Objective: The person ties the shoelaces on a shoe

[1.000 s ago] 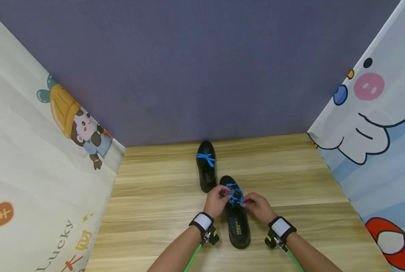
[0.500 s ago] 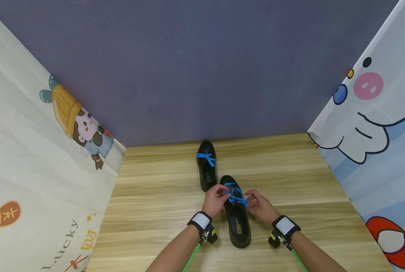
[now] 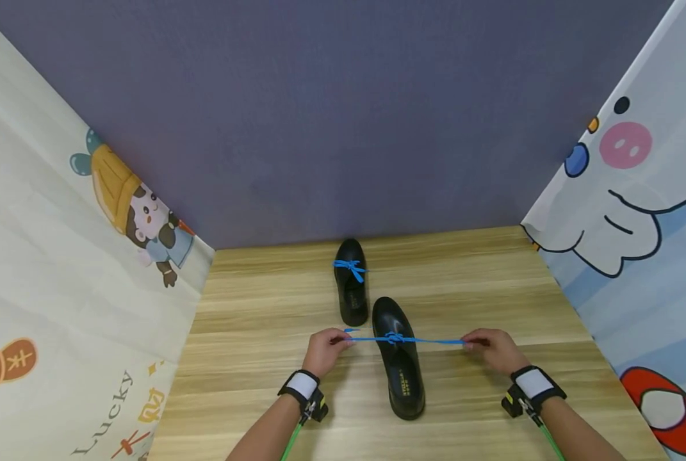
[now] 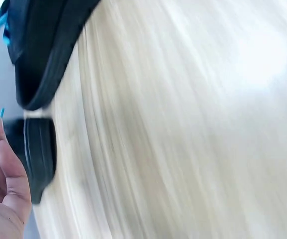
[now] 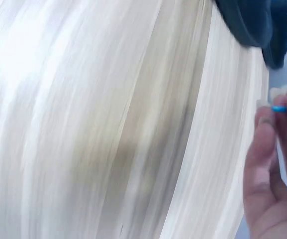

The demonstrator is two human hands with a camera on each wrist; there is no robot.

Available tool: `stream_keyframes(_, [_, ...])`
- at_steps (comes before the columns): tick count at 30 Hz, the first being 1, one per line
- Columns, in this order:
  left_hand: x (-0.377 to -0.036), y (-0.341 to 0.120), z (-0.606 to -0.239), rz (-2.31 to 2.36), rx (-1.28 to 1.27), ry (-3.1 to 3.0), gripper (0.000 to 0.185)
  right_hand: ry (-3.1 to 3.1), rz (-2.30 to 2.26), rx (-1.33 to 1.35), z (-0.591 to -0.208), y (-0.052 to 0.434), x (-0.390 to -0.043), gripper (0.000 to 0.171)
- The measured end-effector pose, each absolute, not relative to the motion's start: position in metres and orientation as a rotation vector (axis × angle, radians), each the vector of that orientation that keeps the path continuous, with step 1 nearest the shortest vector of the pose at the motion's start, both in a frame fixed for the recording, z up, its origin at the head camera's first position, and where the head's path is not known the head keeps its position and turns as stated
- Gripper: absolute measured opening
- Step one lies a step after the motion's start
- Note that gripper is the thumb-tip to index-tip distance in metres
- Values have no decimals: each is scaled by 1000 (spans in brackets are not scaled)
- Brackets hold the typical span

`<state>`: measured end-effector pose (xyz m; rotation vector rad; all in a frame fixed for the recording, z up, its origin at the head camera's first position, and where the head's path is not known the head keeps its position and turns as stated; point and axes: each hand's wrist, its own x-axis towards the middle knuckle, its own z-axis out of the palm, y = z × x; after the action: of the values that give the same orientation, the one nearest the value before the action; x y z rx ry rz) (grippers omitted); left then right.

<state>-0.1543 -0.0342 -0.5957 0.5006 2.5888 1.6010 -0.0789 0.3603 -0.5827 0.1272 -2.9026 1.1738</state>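
Note:
A black shoe stands toe-forward between the two hands. Across its throat runs a blue shoelace, stretched taut to both sides from a small knot at the middle. My left hand pinches the lace left of the shoe, with a short end poking out past the fingers. To the right, my right hand pinches the other end between thumb and fingers; a bit of blue also shows at the fingertips in the right wrist view. Ahead and slightly left stands a second black shoe, its blue lace tied in a bow.
Both shoes stand on a light wood-grain surface. A dark grey-blue panel rises behind it. Printed cartoon curtains flank the left and right sides. Each wrist wears a strapped camera with a green cable.
Both hands have moved outward from the near shoe, left hand leftward and right hand rightward. The loose blue loops over the shoe have drawn into a tight knot with the lace pulled straight.

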Motion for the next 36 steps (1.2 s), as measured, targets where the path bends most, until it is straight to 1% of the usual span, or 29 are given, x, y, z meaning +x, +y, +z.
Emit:
stream_keyframes(4, [-155, -49, -599, 1556, 523, 2675, 6, -2862, 1042, 68, -583, 376, -71, 3])
stream_keyframes(8, [-156, -60, -602, 1486, 507, 2751, 12, -2825, 902, 41, -586, 386, -64, 7])
stream_keyframes(11, [-158, -66, -603, 1476, 480, 2773, 16, -2807, 863, 58, -586, 391, -65, 5])
stream_keyframes(14, [-161, -68, -603, 1492, 484, 2757, 16, -2804, 871, 60, -585, 394, -67, 6])
stream_keyframes(17, [-161, -68, -605, 1481, 552, 2719, 12, -2837, 901, 108, -584, 392, -68, 8])
stream_keyframes(20, [-159, -64, -606, 1425, 634, 2726, 4, -2846, 1015, 226, -584, 380, -71, 13])
stream_keyframes(24, [-158, -48, -600, 1355, 704, 2766, 24, -2793, 1055, 382, -583, 351, -84, 38])
stream_keyframes(27, [-158, -27, -589, 1269, 819, 2716, 31, -2744, 1016, 461, -583, 327, -95, 48])
stream_keyframes(31, [-152, 1, -583, 1090, 1042, 2620, 28, -2698, 1087, 635, -589, 296, -108, 47])
stream_keyframes(33, [-148, 11, -585, 1048, 1090, 2584, 26, -2713, 1160, 710, -592, 283, -111, 43])
stream_keyframes(36, [-144, 19, -589, 1073, 1072, 2522, 27, -2764, 1237, 751, -596, 269, -114, 37])
